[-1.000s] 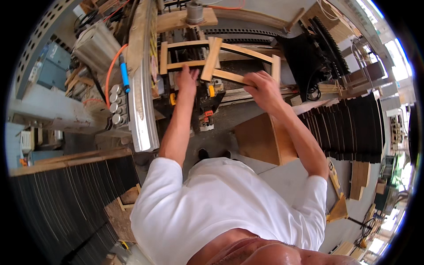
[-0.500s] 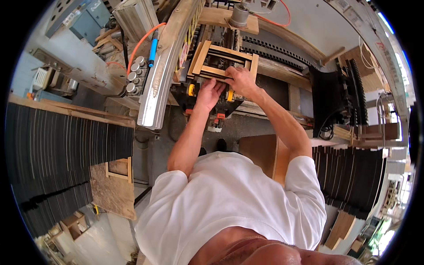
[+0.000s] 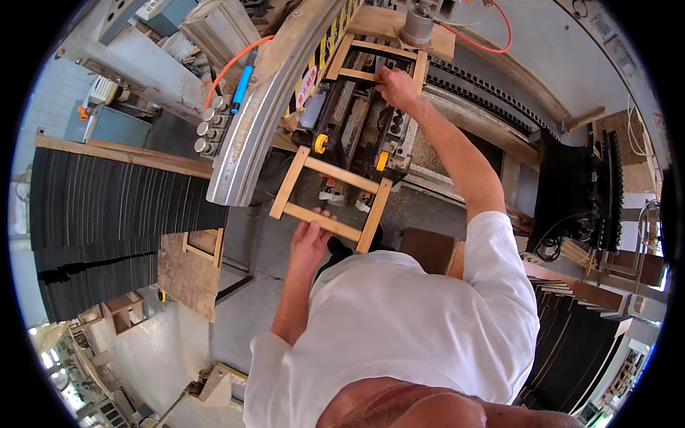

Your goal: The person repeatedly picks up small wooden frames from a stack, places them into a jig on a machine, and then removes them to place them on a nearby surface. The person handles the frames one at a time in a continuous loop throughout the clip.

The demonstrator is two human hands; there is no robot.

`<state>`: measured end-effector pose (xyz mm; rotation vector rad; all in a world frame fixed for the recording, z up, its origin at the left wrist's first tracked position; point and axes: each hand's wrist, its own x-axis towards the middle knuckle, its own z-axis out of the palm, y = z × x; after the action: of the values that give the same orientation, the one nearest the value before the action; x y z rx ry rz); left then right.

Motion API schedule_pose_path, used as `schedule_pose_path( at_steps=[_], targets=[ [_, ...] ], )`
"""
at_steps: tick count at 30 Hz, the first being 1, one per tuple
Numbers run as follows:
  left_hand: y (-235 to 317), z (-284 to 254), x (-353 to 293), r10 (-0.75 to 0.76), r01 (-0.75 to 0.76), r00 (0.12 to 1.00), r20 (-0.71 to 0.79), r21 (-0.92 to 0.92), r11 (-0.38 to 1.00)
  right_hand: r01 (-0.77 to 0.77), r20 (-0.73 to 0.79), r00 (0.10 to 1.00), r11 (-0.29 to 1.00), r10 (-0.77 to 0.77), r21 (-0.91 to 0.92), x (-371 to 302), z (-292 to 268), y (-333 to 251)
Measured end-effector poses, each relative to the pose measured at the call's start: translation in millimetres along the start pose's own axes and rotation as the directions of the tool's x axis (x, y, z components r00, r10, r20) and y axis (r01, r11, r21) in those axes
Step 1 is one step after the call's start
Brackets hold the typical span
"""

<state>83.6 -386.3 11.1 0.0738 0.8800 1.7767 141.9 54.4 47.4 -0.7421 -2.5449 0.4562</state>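
Note:
My left hand (image 3: 308,241) is closed on the near rail of a small wooden frame (image 3: 341,175), two rails joined by two longer end pieces. This frame is held tilted in front of my body, apart from the machine. Farther off, a second wooden frame (image 3: 357,74) of like shape lies on the machine bed (image 3: 349,118). My right hand (image 3: 398,89) has its fingers bent around that frame's near rail, towards its right end. Two yellow knobs (image 3: 321,144) stand at the machine's front, between the two frames.
A metal beam (image 3: 246,153) runs along the left of the machine, with a blue pen-like tool (image 3: 243,87) on it. A metal cylinder (image 3: 417,28) stands over the far frame. Stacked dark boards (image 3: 107,200) fill the left side; more dark boards (image 3: 571,342) stand at right.
My hands were together at the frame on the machine. Now my left hand has drawn one frame back towards my body, while my right hand stays at the other frame, which lies on the bed.

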Motion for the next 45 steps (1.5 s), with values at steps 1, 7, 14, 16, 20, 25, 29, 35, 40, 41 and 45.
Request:
schedule_pose_path(
  at_steps=[1, 7, 14, 16, 20, 25, 29, 35, 40, 41, 45],
  targets=[
    [0.2, -5.9, -9.1, 0.009, -0.009, 1.000, -0.008, 0.006, 1.000, 0.000, 0.020, 1.000, 1.000, -0.001, 0.021, 4.9, -0.8, 0.5],
    [10.6, -36.5, -24.0, 0.035, -0.024, 0.994, -0.105, 0.112, 0.993, -0.103, 0.052, 0.993, 0.994, 0.105, -0.042, 20.8, 8.1, -7.5],
    [28.8, -94.7, -29.6, 0.040, -0.018, 0.984, -0.174, 0.126, 0.992, -0.172, 0.046, 0.983, 0.983, 0.176, -0.067, 24.8, 6.9, -7.5],
    [28.7, -112.9, -34.8, 0.046, -0.021, 0.982, -0.181, 0.139, 0.990, -0.194, 0.018, 0.981, 0.980, 0.195, -0.051, 20.8, 8.7, -12.3],
    [25.3, -147.1, -46.1, 0.031, 0.013, 0.972, -0.231, 0.186, 0.982, -0.130, -0.027, 0.991, 0.991, 0.129, -0.020, 21.3, 10.4, -11.0],
    [31.3, -161.7, -49.0, 0.021, 0.048, 0.954, -0.301, 0.223, 0.974, -0.153, -0.065, 0.987, 0.987, 0.150, -0.043, 38.2, 20.1, 18.6],
    [32.4, -172.5, -39.6, 0.046, 0.071, 0.930, -0.364, 0.301, 0.951, -0.127, -0.009, 0.992, 0.983, 0.127, -0.132, 46.7, 20.2, 21.2],
    [35.3, -175.0, -15.0, -0.033, 0.124, 0.948, -0.318, 0.269, 0.955, -0.109, -0.054, 0.993, 0.994, 0.109, -0.007, 49.4, 25.6, 36.0],
    [31.0, -170.8, -5.1, -0.094, 0.177, 0.954, -0.286, 0.282, 0.943, -0.062, -0.048, 0.997, 0.998, 0.061, -0.009, 57.6, 29.3, 54.0],
    [30.5, -170.1, -4.3, -0.109, 0.196, 0.952, -0.287, 0.294, 0.936, -0.046, -0.046, 0.998, 0.998, 0.044, -0.048, 56.8, 30.8, 56.6],
    [22.1, -176.4, -5.5, -0.077, 0.206, 0.937, -0.341, 0.361, 0.909, -0.126, 0.057, 0.986, 0.921, 0.158, -0.369, 41.7, 3.4, -2.5]
  ],
)
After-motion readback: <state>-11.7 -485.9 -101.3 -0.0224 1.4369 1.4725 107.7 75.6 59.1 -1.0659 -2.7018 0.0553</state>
